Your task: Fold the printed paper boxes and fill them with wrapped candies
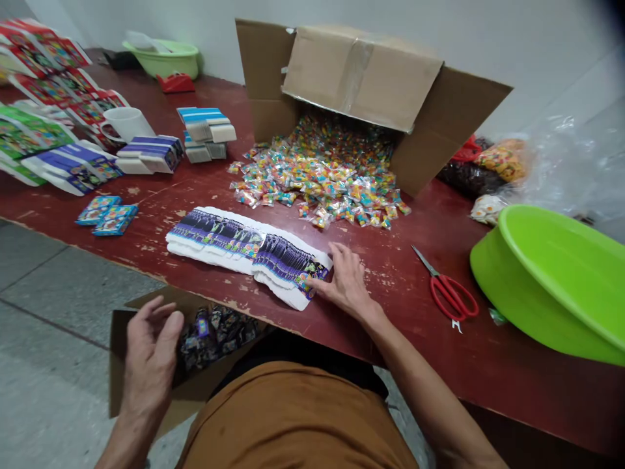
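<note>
Print on purple cards (239,243) illegible; lime basin (556,277) cropped right.

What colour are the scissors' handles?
The handles are red, clearest in the head view.

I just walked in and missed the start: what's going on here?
A person's right hand touches the right end of a fanned row of purple-and-white cards on the table. The left hand, seemingly empty, hangs near an open box of dark packets below the table's edge. Behind the row, wrapped candies lie heaped before a cardboard box.
</note>
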`<state>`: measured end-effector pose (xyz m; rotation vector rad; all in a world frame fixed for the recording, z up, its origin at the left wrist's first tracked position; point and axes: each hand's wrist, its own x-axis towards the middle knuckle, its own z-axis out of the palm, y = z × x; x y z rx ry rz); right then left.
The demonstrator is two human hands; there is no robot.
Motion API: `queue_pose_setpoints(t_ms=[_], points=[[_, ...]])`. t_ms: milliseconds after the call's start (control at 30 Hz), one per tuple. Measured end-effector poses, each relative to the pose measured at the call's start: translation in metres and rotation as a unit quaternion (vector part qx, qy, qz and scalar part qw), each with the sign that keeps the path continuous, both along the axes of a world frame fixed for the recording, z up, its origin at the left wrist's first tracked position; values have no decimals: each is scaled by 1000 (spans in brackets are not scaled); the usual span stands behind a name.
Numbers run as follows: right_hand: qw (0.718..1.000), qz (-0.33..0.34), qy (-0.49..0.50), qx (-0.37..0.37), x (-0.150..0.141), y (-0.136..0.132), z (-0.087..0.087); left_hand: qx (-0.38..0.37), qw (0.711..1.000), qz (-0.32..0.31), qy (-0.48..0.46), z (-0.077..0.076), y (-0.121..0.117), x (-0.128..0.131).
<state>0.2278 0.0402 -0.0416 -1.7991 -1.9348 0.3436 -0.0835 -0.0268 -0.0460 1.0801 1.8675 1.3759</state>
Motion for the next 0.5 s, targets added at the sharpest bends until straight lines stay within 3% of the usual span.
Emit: queue_pose_setpoints(t_ms=[133,267,333,400,467,500], points=[[1000,-14,-10,-4,11,8,-15,24,999,-18,-20,1,8,4],[987,-54,144,50,6,3,-21,52,994,-85,47,14,7,43],[962,-69,258,50,8,0,-16,64,987,-124,83,23,7,60],[931,-59,358,19,12,-5,-5,51,979,-189,61,36,8,74],[893,-8,449,-37,14,-12,12,-15,961,-271,-50,51,10,85],[869,28,489,-68,13,-17,22,-64,937,-317,-129,58,11,90]])
